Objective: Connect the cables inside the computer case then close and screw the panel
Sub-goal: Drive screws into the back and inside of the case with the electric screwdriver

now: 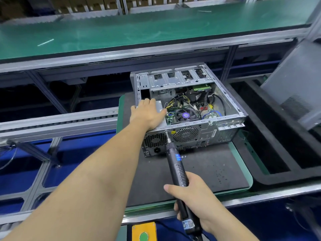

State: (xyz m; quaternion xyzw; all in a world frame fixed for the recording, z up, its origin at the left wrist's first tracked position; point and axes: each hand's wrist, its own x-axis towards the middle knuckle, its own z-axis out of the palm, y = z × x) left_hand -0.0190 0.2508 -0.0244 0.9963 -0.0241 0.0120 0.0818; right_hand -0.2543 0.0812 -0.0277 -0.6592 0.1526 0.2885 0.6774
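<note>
2 hands, left (pixel 147 113) flat on open computer case (pixel 189 108), right (pixel 194 197) gripping electric screwdriver (pixel 177 164)

Left hand (pixel 147 113) rests flat on the open computer case (pixel 225 119); right hand (pixel 196 197) grips an electric screwdriver (pixel 177 164)

left hand (pixel 147 113) lies flat over the computer case (pixel 189 108) near-left corner, hiding what is under the palm. electric screwdriver (pixel 177 164) bit tip meets the case's rear top edge; any screw there too small to tell. screwdriver's lower end cut by the bottom edge, part of the grip hidden inside the right hand (pixel 194 197). cables (pixel 175 100) tangled, plugged or loose unclear. grey panel (pixel 298 80) cut off at right edge. yellow box (pixel 144 231) cut at bottom. boxes (pixel 97 4) on the far shelves blurred.
</note>
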